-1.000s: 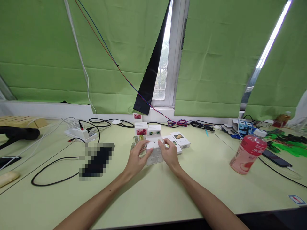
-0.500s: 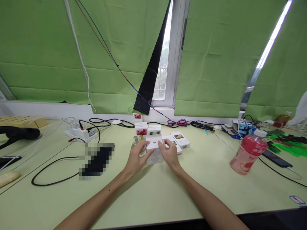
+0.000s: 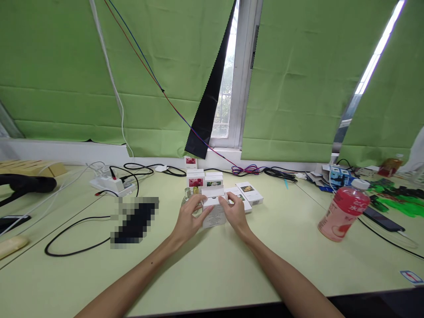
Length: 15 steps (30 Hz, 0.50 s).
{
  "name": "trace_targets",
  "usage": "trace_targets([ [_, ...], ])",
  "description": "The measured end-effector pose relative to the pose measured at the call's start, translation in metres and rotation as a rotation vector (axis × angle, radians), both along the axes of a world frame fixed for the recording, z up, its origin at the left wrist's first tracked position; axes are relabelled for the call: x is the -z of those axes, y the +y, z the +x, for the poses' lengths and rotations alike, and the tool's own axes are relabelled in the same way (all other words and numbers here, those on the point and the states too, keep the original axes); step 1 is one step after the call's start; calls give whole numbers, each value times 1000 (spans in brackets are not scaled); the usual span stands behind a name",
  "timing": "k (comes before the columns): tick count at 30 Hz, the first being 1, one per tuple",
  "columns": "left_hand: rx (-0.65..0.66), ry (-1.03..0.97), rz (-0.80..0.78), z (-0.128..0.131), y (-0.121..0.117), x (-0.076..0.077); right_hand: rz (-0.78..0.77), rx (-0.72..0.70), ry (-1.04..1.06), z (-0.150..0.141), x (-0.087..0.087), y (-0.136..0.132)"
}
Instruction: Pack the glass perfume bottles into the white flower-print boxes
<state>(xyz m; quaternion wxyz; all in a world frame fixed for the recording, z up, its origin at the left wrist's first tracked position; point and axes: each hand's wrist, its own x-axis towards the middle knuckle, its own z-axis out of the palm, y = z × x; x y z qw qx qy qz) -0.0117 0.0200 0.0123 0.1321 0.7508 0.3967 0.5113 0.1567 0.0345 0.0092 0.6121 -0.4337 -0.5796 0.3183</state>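
Note:
A small white carton [image 3: 214, 217] stands on the table between my hands, its top flap raised at the back. My left hand [image 3: 190, 216] grips its left side, with the thumb across the front near the top edge. On the right, my right hand [image 3: 236, 214] pinches the upper right corner. Just behind my left fingers are small glass bottles [image 3: 187, 192], one with a gold cap, partly hidden. White boxes with flower pictures [image 3: 195, 180] stand behind the carton. More flat white boxes [image 3: 249, 193] lie to its right, one partly covered by my right hand.
A pink drink bottle [image 3: 344, 210] stands at the right by a phone [image 3: 383, 218]. To the left lie a pixelated dark object [image 3: 135, 223], a cable and a power strip [image 3: 112, 183]. Coiled cables [image 3: 280, 173] run along the back wall.
The carton's inner top panel looks pressed slightly lower under my fingers. Both hands keep nearly the same place and hold.

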Motion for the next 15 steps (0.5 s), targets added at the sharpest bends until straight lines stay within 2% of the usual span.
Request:
trace_targets([
  [15,-1,35,-2,-1,0,-1,0,-48,5,2,2,3],
])
